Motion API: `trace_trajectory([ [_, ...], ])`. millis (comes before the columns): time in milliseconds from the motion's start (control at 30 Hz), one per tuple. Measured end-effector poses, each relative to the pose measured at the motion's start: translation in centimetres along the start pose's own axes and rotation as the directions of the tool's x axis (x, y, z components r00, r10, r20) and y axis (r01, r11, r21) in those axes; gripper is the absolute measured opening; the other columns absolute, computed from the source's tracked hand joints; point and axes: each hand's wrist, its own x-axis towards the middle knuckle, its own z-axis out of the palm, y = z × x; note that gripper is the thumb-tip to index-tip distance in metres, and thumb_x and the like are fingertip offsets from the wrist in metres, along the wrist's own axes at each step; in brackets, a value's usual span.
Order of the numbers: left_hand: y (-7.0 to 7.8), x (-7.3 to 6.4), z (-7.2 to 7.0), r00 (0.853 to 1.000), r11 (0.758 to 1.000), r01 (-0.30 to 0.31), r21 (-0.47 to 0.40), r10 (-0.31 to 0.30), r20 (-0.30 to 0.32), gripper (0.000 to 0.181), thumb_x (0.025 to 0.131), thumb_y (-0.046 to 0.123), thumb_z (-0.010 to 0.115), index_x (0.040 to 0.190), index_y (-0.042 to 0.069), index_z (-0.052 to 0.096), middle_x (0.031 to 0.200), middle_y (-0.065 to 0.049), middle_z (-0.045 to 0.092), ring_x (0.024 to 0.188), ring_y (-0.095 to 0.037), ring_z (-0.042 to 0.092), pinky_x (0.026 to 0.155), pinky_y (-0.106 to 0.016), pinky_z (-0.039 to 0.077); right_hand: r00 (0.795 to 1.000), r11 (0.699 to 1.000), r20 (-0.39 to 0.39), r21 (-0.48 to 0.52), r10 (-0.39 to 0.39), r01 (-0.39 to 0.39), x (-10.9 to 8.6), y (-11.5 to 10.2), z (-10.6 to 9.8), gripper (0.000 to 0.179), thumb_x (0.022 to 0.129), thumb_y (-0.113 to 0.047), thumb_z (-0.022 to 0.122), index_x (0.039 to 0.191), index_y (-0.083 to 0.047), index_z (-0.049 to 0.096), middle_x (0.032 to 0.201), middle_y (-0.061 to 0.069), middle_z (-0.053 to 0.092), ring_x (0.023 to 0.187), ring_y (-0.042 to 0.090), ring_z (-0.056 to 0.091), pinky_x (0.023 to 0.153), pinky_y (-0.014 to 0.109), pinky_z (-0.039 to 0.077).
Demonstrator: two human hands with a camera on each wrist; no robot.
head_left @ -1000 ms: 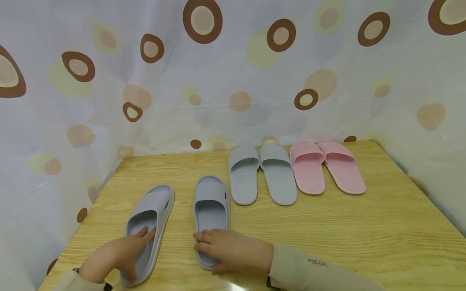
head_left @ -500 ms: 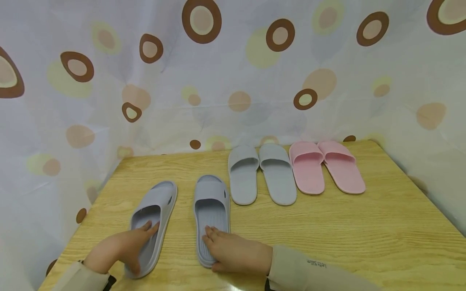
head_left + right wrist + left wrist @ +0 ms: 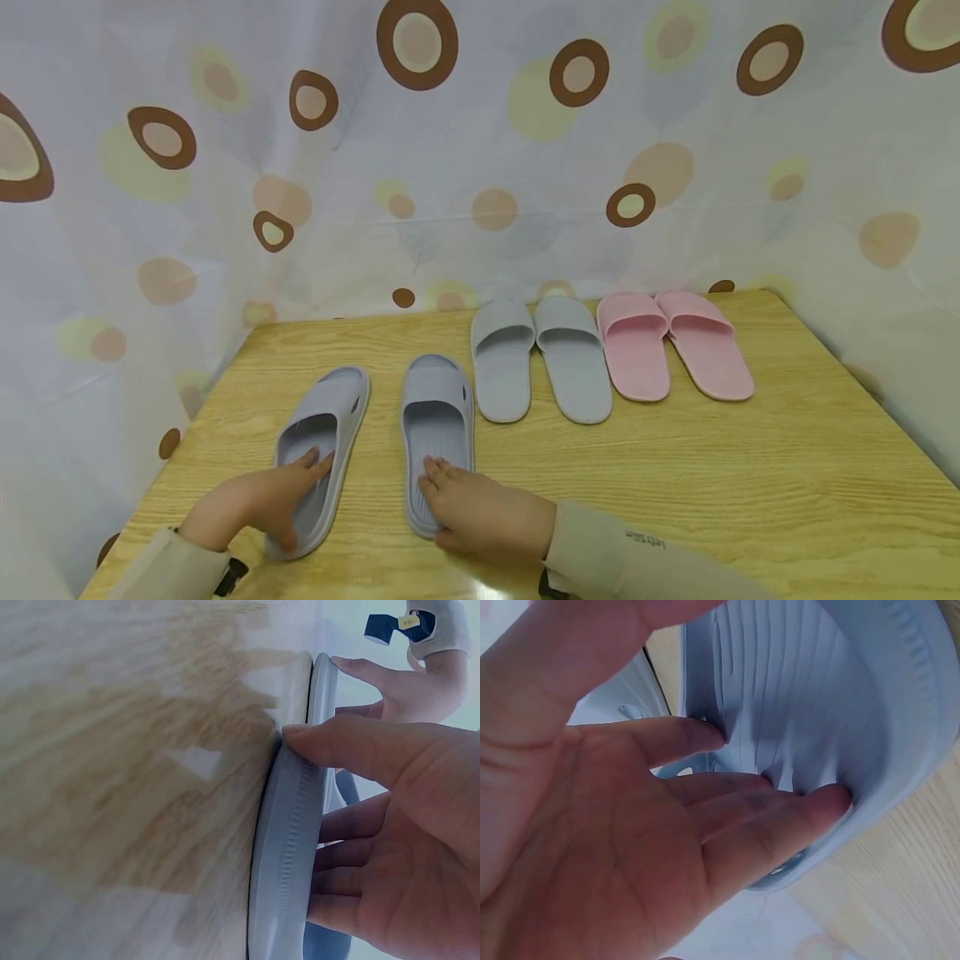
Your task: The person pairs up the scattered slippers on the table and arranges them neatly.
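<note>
Two grey-blue slide slippers lie on the wooden table, toes pointing away. On the footbed of the left slipper [image 3: 330, 400], which slants to the right, my left hand [image 3: 273, 500] rests with its fingertips. Those fingers [image 3: 757, 840] are extended inside it in the left wrist view, and the thumb reaches toward the heel. The right slipper [image 3: 435, 383] points nearly straight ahead. My right hand [image 3: 480, 508] lays straight fingers on its footbed. In the right wrist view, the right thumb [image 3: 307, 742] touches the slipper's heel edge. A gap of bare wood separates the two slippers.
A pair of pale grey slippers [image 3: 502, 375] stands at the back, just right of the right grey-blue slipper. Beside it is a pink pair [image 3: 633, 358]. A patterned curtain [image 3: 450, 167] closes off the back and sides of the table [image 3: 712, 467].
Both grey-blue slippers have slid away from me under my hands, the left one also a little to the right. My right fingers have shifted from across the footbed to pointing more forward.
</note>
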Motion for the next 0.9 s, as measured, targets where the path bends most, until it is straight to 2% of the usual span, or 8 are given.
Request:
trace_trajectory([
  [200,0.1,0.3,0.0,1.000,1.000,0.000,-0.014,0.000,0.002,0.104,0.066,0.004,0.087,0.146,-0.013,0.022,0.148,-0.042,0.011,0.134,-0.053,0.024,0.101,-0.056,0.035,0.999,0.998,-0.046,-0.059,0.009,-0.012,0.2,0.1,0.1,0.064,0.089,-0.037,0.068,0.136,0.003,0.050,0.141,0.023,0.046,0.128,0.030,0.048,0.104,0.030,0.039],
  [333,0.1,0.5,0.0,1.000,1.000,-0.017,0.003,0.017,-0.013,0.100,0.067,0.002,0.085,0.144,-0.015,0.025,0.148,-0.042,0.014,0.133,-0.053,0.027,0.101,-0.055,0.036,0.998,0.997,-0.059,-0.066,0.024,-0.028,0.5,0.2,0.3,0.063,0.089,-0.036,0.068,0.135,0.003,0.051,0.140,0.022,0.047,0.128,0.030,0.049,0.104,0.031,0.039],
  [567,-0.3,0.8,-0.1,0.997,0.997,-0.072,0.022,0.072,-0.033,0.092,0.070,0.002,0.083,0.143,-0.015,0.028,0.148,-0.040,0.018,0.130,-0.051,0.034,0.095,-0.050,0.041,0.996,0.997,-0.038,-0.024,0.077,-0.078,0.9,0.3,0.1,0.062,0.088,-0.032,0.069,0.136,0.003,0.050,0.141,0.023,0.046,0.129,0.032,0.047,0.105,0.032,0.039],
  [767,-0.6,0.8,-0.4,0.996,0.996,-0.084,-0.003,0.084,-0.034,0.090,0.072,0.004,0.082,0.144,-0.013,0.029,0.149,-0.037,0.020,0.133,-0.050,0.030,0.100,-0.054,0.036,0.995,0.996,-0.031,0.003,0.094,-0.094,1.1,0.4,0.0,0.062,0.088,-0.030,0.070,0.136,0.003,0.050,0.141,0.022,0.046,0.129,0.032,0.047,0.106,0.033,0.038],
  [900,-0.6,0.9,-0.7,0.993,0.994,-0.108,0.018,0.109,-0.044,0.090,0.071,0.006,0.083,0.142,-0.014,0.032,0.147,-0.039,0.022,0.132,-0.051,0.031,0.101,-0.055,0.035,0.995,0.994,-0.024,0.042,0.099,-0.098,1.3,0.6,-0.1,0.061,0.088,-0.028,0.070,0.136,0.003,0.050,0.142,0.022,0.045,0.130,0.032,0.045,0.106,0.033,0.037],
])
